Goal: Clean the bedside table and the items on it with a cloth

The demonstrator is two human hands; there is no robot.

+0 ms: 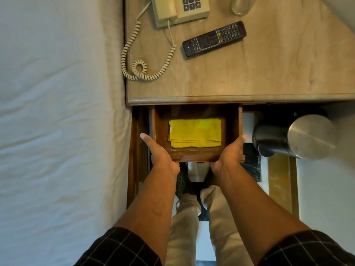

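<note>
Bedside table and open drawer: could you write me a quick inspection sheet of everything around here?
Surface: table, pale stone-like top, wooden edge.
Job's things: yellow cloth lies folded in the open drawer, untouched.
Clutter: phone, remote and a glass stand apart on the table.
Hands: left hand and right hand grip the drawer's front corners, thumbs along its sides.
Cables: coiled cord loops from the phone over the table's left part.
Surroundings: bed at left; metal kettle low at right; the person's legs below the drawer.
</note>
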